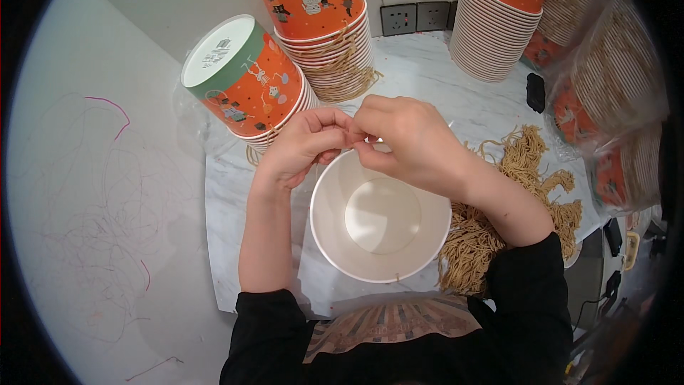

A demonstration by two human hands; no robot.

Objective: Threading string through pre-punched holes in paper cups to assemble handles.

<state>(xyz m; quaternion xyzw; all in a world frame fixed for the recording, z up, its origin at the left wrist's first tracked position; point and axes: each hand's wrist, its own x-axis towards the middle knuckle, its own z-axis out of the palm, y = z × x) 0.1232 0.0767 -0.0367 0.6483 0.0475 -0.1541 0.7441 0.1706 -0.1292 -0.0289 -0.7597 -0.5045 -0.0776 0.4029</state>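
A large white paper bucket [331, 228] stands in front of me with its mouth upward, and I look down at its bare bottom. At its far rim my left hand [308, 144] and my right hand [410, 135] meet, fingertips pinched together. Whatever lies between the fingertips is too small and too covered to make out. A tiny tan cord end shows at the bucket's near rim. To the right, partly under my right forearm, lies a heap of tan cords [474, 249].
Behind my left hand lean nested orange-and-green printed buckets [249, 89], with another stack [313, 7] beyond. A third stack [495, 25] stands at the back right, near bagged buckets [613, 78] and a small black object [535, 93]. Wall sockets [417, 18] sit behind; a scribbled wall [107, 207] borders the left.
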